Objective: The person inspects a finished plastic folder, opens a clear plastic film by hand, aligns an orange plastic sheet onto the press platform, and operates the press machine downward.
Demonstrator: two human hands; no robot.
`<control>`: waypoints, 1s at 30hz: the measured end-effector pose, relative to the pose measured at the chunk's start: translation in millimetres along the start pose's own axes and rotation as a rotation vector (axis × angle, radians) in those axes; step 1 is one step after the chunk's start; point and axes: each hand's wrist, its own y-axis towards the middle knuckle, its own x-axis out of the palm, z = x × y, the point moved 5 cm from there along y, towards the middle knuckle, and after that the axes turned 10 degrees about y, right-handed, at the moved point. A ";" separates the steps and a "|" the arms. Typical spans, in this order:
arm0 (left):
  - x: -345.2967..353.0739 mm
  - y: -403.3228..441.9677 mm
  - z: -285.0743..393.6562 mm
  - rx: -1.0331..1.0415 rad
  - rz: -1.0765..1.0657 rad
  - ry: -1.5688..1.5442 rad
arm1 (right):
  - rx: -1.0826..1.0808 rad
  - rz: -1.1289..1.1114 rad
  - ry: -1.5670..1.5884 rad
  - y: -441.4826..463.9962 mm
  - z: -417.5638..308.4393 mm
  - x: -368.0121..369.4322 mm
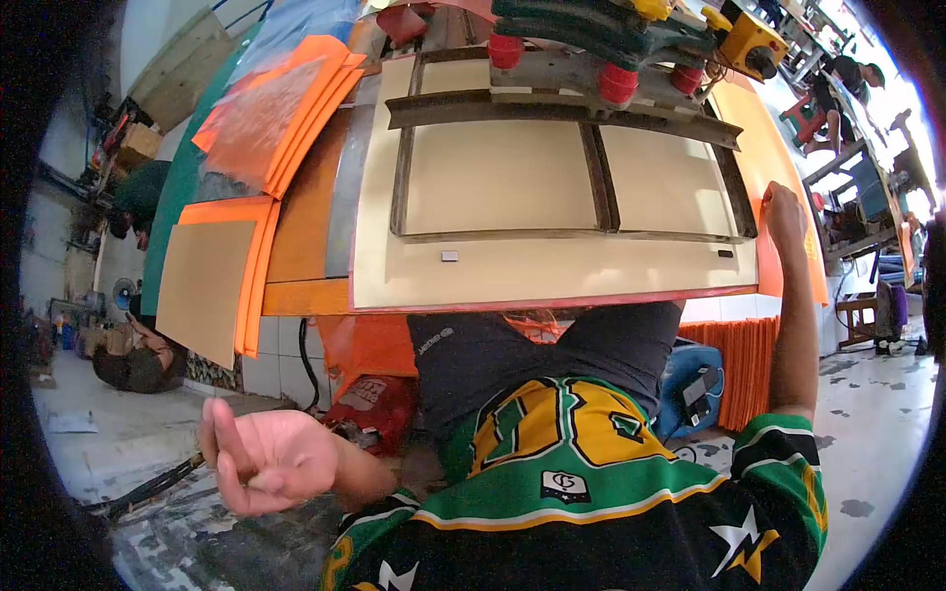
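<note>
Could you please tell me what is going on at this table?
The person's left hand is held away from the table, palm up, with nothing visible in it. The right hand is beside the cream sheet, near orange material; whether it grips anything is unclear. A metal frame lies on the cream sheet, and stacked orange sheets lie to the left.

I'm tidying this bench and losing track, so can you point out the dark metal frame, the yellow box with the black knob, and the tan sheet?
Dark metal frame [599, 177]: head view, its middle crossbar.
Yellow box [747, 41]: head view, its side.
Tan sheet [205, 286]: head view, its upper face.
</note>
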 end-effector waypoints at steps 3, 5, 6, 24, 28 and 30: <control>0.9 -3.3 -6.3 -0.054 -0.043 -0.133 | 0.004 -0.020 0.059 -0.2 14.1 -0.9; 6.0 -4.4 -4.8 -0.112 -0.100 0.006 | -0.086 0.136 0.263 0.3 35.0 -7.4; 7.8 -4.9 -3.3 -0.126 -0.113 -0.018 | -0.101 0.193 0.332 -3.8 47.2 -11.9; 59.4 16.4 62.2 -0.091 -0.224 -0.026 | 0.959 0.637 0.488 -343.3 361.7 32.0; 72.7 25.0 71.2 -0.051 -0.240 -0.153 | 1.102 0.581 0.525 -391.4 372.7 89.8; 76.3 24.1 69.8 -0.057 -0.239 -0.183 | 1.120 0.554 0.440 -400.3 374.2 102.3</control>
